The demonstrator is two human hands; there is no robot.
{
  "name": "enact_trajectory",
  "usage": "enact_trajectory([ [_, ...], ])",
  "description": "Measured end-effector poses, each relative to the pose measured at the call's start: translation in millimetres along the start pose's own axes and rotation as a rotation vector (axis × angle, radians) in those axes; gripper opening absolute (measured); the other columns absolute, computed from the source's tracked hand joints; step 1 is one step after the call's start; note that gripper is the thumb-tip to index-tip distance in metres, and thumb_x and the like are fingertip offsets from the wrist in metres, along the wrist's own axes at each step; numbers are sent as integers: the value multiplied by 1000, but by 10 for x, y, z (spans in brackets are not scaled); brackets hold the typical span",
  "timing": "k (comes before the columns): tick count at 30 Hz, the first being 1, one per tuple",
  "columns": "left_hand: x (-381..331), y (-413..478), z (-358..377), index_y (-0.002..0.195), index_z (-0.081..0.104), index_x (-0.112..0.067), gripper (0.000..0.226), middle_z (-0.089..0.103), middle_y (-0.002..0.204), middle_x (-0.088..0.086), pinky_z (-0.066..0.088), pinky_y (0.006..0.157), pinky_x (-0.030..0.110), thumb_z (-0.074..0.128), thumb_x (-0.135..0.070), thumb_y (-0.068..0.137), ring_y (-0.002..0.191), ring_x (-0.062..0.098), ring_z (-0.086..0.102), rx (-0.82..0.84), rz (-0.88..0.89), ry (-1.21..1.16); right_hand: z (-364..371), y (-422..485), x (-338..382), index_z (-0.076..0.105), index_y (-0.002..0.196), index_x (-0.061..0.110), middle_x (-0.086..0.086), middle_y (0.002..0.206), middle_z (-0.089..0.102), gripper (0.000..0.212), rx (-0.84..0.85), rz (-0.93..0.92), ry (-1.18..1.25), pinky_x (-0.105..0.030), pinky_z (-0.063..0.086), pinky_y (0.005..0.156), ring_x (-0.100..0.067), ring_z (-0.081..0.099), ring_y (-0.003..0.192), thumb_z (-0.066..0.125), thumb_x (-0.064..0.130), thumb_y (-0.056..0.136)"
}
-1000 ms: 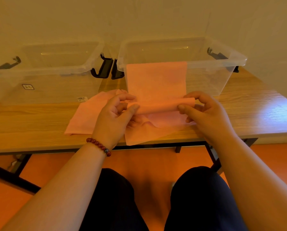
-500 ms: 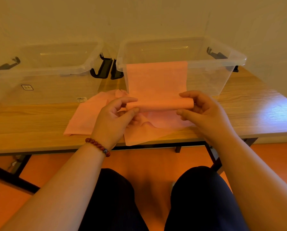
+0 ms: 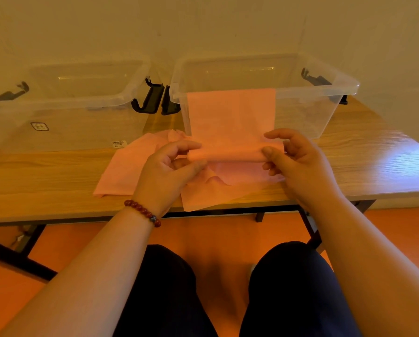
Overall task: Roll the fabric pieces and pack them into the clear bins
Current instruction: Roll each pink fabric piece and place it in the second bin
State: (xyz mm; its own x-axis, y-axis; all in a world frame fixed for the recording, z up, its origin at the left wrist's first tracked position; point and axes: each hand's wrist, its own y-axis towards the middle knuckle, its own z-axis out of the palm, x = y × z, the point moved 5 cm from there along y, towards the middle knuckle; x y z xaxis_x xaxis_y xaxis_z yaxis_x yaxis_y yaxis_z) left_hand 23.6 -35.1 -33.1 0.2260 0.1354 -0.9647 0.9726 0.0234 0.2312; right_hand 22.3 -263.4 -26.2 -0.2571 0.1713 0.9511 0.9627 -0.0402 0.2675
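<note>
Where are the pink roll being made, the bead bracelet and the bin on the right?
pink fabric roll [image 3: 227, 153], head view, middle of the rolled tube.
bead bracelet [image 3: 142, 212], head view, beads across the wrist.
right clear bin [image 3: 303, 115], head view, bare front wall.

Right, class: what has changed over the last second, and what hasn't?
The left hand and right hand have re-pinched the fabric roll, shifting grip as it turns; it has barely moved. The sheet still hangs over the right bin; left bin and loose fabric pieces unchanged.
</note>
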Motion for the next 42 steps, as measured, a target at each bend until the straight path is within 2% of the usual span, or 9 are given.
enact_trajectory([
  [5,13,14,-14,98,65,-28,17,69,91,12,52,61,16,65,-14,88,68,8,69,-49,-6,30,5,-20,-14,64,107,30,8,88,71,28,60,25,56,-23,56,76,-8,68,78,68,11,87],
  [14,-8,-11,-9,99,65,-27,23,70,92,-5,52,63,15,69,-10,84,72,1,67,-30,-8,36,5,-14,0,66,100,24,4,86,71,16,25,35,8,-20,55,65,-9,68,81,68,14,88],
  [18,-29,-25,-7,92,65,-26,13,68,68,-12,48,55,12,66,-14,86,59,-1,62,-48,9,62,-1,-7,-5,63,103,26,3,86,71,17,27,25,-23,-21,54,64,-8,68,78,66,17,89],
  [22,-46,-20,-8,98,61,-27,18,63,78,-2,47,50,15,65,-14,87,51,1,57,-56,28,67,3,-12,3,60,103,36,-1,85,71,23,21,-2,-24,-30,55,67,-16,66,74,66,18,90],
  [26,-40,-18,-10,96,58,-29,14,60,78,2,42,41,17,63,-18,90,43,3,52,-67,27,89,-4,-25,10,64,101,33,11,87,69,20,34,-2,-3,-27,54,73,-8,66,77,68,20,86],
  [31,-40,-15,4,91,62,-26,11,63,86,11,49,51,15,60,-15,91,55,4,63,-52,30,59,-8,-36,-19,65,99,37,20,93,68,27,74,30,-44,-31,54,81,-1,66,85,75,22,79],
  [34,-19,-14,2,93,64,-26,14,66,92,7,52,59,15,63,-12,89,66,6,68,-38,6,-2,-14,-34,-28,66,91,38,16,87,70,19,54,29,-38,-42,53,78,-8,65,72,72,22,83],
  [38,-9,-7,-5,94,65,-31,25,66,95,-13,53,66,15,71,-10,82,80,-2,65,-7,7,25,-16,-24,-14,68,91,30,7,76,70,13,28,-1,-23,-27,53,68,-8,63,65,64,18,90],
  [42,-19,-15,-17,92,65,-29,19,68,89,-11,51,63,13,68,-12,85,73,-1,66,-40,8,22,3,-46,-4,67,100,31,8,94,70,27,83,0,-15,-22,55,77,-5,66,84,72,12,82],
])
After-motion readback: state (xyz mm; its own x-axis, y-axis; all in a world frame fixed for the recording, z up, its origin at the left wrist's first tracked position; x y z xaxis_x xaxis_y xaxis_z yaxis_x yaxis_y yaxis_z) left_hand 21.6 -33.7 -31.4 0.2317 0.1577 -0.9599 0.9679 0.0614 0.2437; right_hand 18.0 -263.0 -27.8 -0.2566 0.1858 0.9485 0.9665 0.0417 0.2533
